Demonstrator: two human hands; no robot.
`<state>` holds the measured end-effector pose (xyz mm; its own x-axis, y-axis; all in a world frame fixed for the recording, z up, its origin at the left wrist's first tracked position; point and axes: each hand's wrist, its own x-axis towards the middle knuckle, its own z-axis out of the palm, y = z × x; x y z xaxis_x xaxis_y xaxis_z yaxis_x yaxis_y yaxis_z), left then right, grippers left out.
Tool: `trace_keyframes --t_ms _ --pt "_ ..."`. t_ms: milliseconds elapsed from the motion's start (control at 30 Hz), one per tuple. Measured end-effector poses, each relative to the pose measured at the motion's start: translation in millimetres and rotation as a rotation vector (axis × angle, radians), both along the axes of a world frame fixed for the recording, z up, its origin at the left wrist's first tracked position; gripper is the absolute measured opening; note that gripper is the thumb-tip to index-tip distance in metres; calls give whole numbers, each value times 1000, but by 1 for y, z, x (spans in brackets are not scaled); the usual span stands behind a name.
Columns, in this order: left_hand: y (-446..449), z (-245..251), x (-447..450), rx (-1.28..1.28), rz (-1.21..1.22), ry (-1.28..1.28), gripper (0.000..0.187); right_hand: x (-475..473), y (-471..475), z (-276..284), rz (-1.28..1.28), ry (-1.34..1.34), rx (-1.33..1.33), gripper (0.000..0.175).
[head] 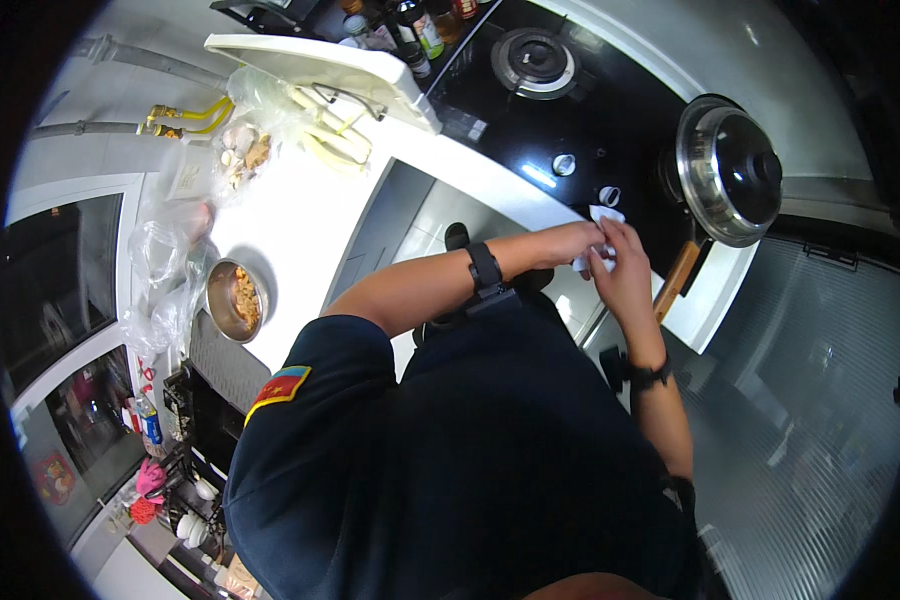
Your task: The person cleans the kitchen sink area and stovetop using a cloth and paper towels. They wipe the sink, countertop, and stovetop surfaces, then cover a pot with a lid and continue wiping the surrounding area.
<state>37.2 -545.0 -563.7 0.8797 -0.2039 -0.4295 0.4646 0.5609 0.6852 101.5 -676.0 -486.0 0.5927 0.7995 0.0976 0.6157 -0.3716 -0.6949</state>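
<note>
My left hand (568, 245) and my right hand (621, 259) meet over the front edge of the cooktop. Both grip a crumpled white tissue (606, 214), whose ends stick out above and below the fingers. Just beyond them are two control knobs (609, 196) on the black glass gas cooktop (510, 146). To the right of my right hand, a pan under a domed steel-and-glass lid (727, 172) sits at the cooktop's right end. Its wooden handle (676, 279) points back toward my right wrist.
A bare burner (536, 61) lies at the cooktop's far left, near several bottles (420, 30). Leftward, the white counter (270, 217) bears a steel bowl (223, 300) of diced food, scallions (337, 142), bagged garlic (234, 157) and an upright white cutting board (330, 64). A ribbed glass door (810, 390) stands right.
</note>
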Motion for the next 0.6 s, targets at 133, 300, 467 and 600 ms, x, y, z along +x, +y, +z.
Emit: trace_keyframes --t_ms 133,300,467,600 --pt "60 4 -55 82 23 55 55 -14 60 -44 -2 99 31 14" --pt "127 -7 -148 537 183 182 58 -19 163 -146 95 -219 101 17" --pt "168 -2 -237 822 321 258 46 -54 273 -230 119 -444 -48 32" --pt "180 18 -264 748 502 313 39 -58 261 -222 252 -408 24 38"
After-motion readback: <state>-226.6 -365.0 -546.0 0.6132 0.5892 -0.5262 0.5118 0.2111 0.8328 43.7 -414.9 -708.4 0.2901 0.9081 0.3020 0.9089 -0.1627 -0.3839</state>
